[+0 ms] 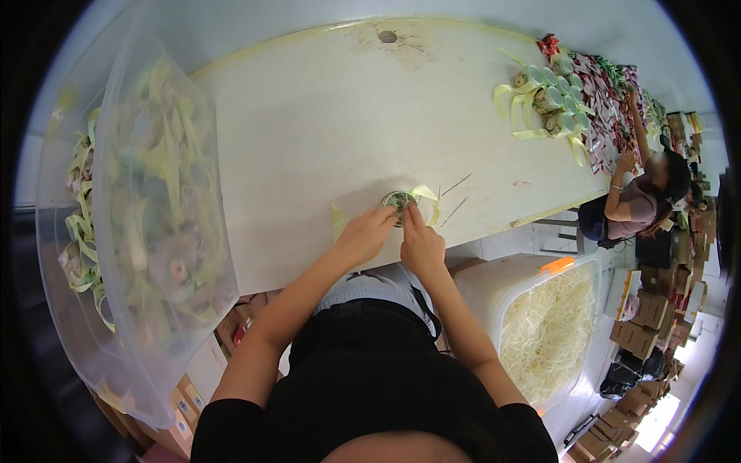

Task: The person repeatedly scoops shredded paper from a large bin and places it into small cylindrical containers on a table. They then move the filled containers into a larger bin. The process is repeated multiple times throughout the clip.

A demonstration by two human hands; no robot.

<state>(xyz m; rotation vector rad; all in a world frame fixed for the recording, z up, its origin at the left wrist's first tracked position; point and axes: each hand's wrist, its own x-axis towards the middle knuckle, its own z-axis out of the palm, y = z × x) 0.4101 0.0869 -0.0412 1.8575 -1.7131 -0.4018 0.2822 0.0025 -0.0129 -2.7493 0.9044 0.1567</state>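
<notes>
A small round green-rimmed container (397, 199) with pale shredded filler inside stands on the white table (324, 133), near its front edge. Yellow ribbon (426, 194) spreads out on both sides of it. My left hand (366, 236) reaches the container's left side, its fingertips at the filler and rim. On the right side my right hand (421, 243) has its fingers pointed down at the rim and filler. Whether either hand grips the container or only presses into it cannot be told. At the table's far right, several similar green-rimmed containers (553, 98) with yellow ribbons lie grouped together.
A large clear plastic bin (110, 173) holding many ribboned pieces stands at the left. A bin of pale shredded filler (547, 330) with an orange latch is below the table at right. Small wrapped packets (599, 110) cover the table's far end, where a co-worker (637, 199) reaches over them.
</notes>
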